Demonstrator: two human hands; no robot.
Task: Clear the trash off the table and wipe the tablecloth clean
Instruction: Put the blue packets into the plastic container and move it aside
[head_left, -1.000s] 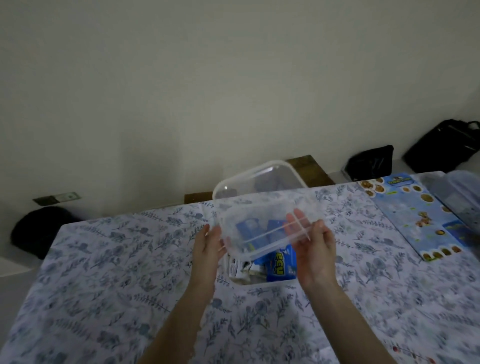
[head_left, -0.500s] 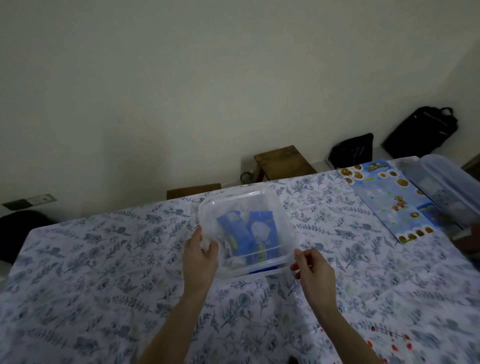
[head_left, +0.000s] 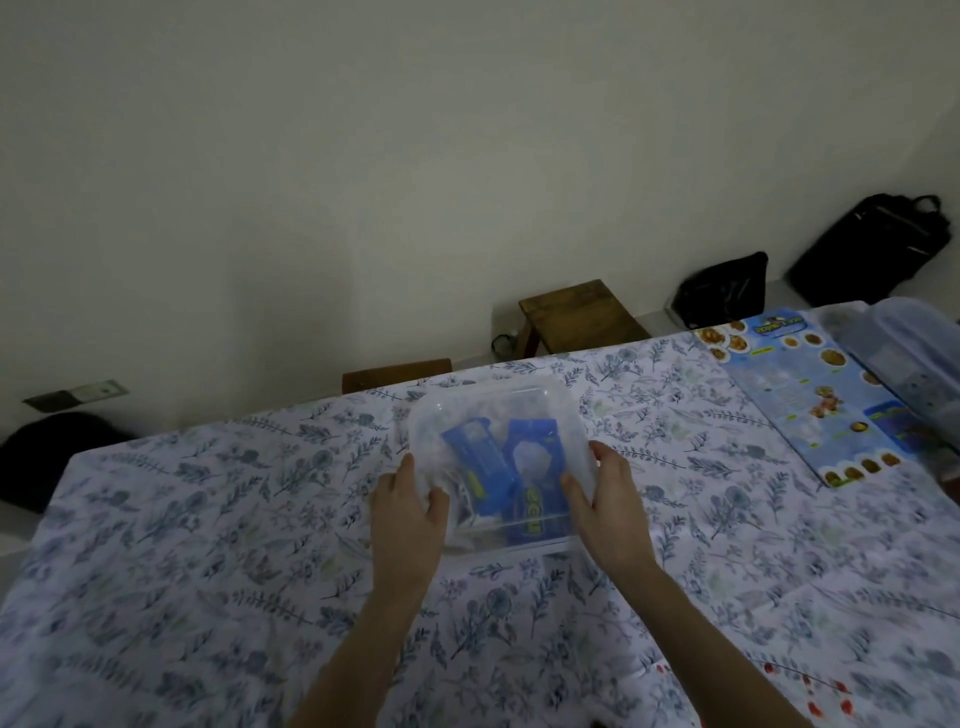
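Moved: your right hand (head_left: 610, 499), from the near right corner of the clear container (head_left: 493, 405) to its right side. Container, lidded, blue packets (head_left: 535, 457) inside: on the table (head_left: 208, 545), toward its far edge, midway along. Both hands clasp it, left hand (head_left: 410, 514) at its left side, thumbs on top.

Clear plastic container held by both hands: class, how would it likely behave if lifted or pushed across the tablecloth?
Probably light: the clear plastic container holds only a few blue packets. Its thin, see-through walls may flex where the left hand and right hand grip it. Low and flat-based, it should slide on the tablecloth rather than tip or roll.
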